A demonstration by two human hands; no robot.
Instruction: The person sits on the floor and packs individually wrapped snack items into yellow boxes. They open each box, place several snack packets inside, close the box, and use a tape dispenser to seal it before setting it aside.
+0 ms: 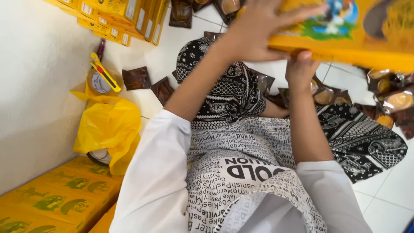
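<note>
I sit on a white tiled floor with a printed apron over patterned black trousers. Both hands are raised on a flat yellow box (pixel 371 41) with a colourful picture, close to the camera at the top right. My left hand (pixel 258 30) lies spread over the box's top face. My right hand (pixel 302 69) grips it from below, thumb on its lower edge.
Brown snack packets (pixel 136 78) and clear-wrapped round pastries (pixel 399 101) lie scattered on the floor. A yellow plastic bag (pixel 108 127), a tape roll with a yellow utility knife (pixel 103 71), and stacks of yellow boxes (pixel 56 198) line the white wall at left; more boxes (pixel 125 17) stand farther off.
</note>
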